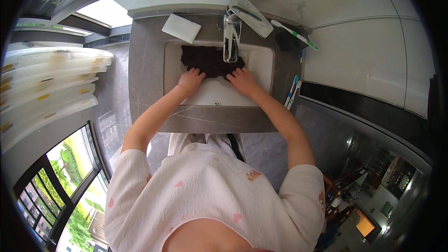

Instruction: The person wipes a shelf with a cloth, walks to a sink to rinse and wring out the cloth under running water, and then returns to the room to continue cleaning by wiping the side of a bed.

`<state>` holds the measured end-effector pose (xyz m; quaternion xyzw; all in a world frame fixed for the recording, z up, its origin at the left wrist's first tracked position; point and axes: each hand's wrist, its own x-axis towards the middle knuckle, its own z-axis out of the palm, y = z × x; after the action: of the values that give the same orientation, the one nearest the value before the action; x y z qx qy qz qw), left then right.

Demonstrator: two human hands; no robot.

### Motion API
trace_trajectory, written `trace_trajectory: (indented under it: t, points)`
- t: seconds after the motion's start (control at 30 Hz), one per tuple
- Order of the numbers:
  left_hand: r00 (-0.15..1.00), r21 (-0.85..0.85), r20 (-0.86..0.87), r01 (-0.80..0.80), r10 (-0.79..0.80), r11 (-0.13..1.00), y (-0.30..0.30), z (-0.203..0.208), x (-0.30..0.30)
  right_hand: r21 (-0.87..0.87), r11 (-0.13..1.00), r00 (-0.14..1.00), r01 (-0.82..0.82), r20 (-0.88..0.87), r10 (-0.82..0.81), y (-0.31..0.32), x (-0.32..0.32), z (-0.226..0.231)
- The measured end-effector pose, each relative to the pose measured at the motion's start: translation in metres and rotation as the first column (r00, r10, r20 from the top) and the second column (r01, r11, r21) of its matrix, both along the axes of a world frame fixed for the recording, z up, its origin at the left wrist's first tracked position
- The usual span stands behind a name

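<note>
A dark brown cloth (212, 60) is spread across the far part of a white rectangular sink (266, 70), partly beneath the chrome faucet (231, 39). My left hand (190, 81) has its fingers curled over the cloth's near left edge. At the near right edge, my right hand (242, 82) grips the cloth in the same way. Both thumbs are mostly hidden. Whether water is running from the faucet, I cannot tell.
On the grey counter (147, 65), a white block-like item (181, 28) lies behind the sink's left corner. A clear-and-white package (252, 16) leans behind the faucet. One green-and-white toothbrush (295, 34) rests at the back right; more toothbrushes (292, 92) are at the right edge.
</note>
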<state>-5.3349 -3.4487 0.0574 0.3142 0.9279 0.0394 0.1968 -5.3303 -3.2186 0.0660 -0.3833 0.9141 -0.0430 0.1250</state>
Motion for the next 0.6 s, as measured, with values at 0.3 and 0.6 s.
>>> trace_trajectory:
  t: [0.3, 0.6]
  points:
    - [0.963, 0.014, 0.167, -0.216, 0.21, 0.976, 0.014, 0.01, -0.016, 0.034, 0.992, 0.988, 0.122, 0.096, -0.125, -0.004, -0.004, 0.002]
    - [0.949, 0.145, 0.248, -0.233, 0.192, 0.962, 0.002, 0.009, -0.017, 0.178, 0.938, 0.911, 0.298, 0.24, -0.335, -0.019, -0.009, 0.004]
